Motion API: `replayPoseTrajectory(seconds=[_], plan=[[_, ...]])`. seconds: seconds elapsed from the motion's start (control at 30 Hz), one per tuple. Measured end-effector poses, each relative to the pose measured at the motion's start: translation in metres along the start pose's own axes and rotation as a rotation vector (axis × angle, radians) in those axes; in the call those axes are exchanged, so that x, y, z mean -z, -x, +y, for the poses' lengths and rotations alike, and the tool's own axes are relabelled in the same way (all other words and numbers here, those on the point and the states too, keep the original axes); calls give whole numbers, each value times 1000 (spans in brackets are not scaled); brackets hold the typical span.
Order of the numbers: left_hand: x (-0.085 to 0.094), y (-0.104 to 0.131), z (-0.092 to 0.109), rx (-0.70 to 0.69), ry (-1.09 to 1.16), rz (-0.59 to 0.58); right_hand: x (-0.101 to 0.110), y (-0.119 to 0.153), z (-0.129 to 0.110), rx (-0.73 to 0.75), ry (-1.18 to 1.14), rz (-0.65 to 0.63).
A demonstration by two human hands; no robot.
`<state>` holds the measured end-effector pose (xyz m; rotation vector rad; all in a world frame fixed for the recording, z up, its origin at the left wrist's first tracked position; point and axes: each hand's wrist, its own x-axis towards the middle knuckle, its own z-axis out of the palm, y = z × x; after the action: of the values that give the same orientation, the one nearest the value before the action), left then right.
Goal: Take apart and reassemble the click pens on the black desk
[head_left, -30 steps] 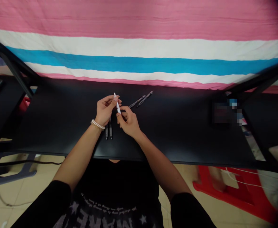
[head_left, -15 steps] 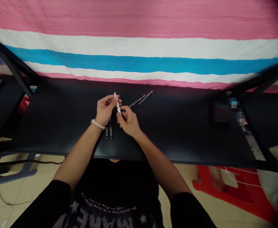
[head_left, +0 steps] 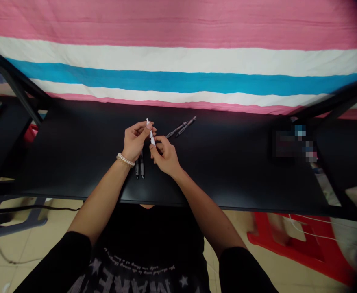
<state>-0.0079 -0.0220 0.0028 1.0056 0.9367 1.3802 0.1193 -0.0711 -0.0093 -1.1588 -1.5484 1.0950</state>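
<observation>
A white pen (head_left: pixel 152 138) is held above the desk between my two hands. My left hand (head_left: pixel 136 139), with a pale braided band on its wrist, pinches the pen's upper part, the push-button end sticking out past the thumb. Lower down, my right hand (head_left: pixel 165 155) grips the other end between thumb and fingers, which hide its tip. Two dark pens with grey grips (head_left: pixel 140 170) lie side by side below my left hand, their far ends hidden by it. Beyond my right hand, two more dark pens (head_left: pixel 186 127) lie slantwise on the desk.
The black desk (head_left: pixel 233 162) reaches to a striped pink, white and blue cloth (head_left: pixel 178 81) at the back. Dark metal frame bars rise at both sides. A blurred-out dark object (head_left: pixel 284 144) stands at the right end. Below the front edge is a red stool (head_left: pixel 300 248).
</observation>
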Motion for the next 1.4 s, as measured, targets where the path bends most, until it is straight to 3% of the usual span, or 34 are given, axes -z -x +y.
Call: replayPoseTrajectory(seconds=[1.4], plan=[[-1,0,0,3,9,7,-1,-1,3,8,14,8]])
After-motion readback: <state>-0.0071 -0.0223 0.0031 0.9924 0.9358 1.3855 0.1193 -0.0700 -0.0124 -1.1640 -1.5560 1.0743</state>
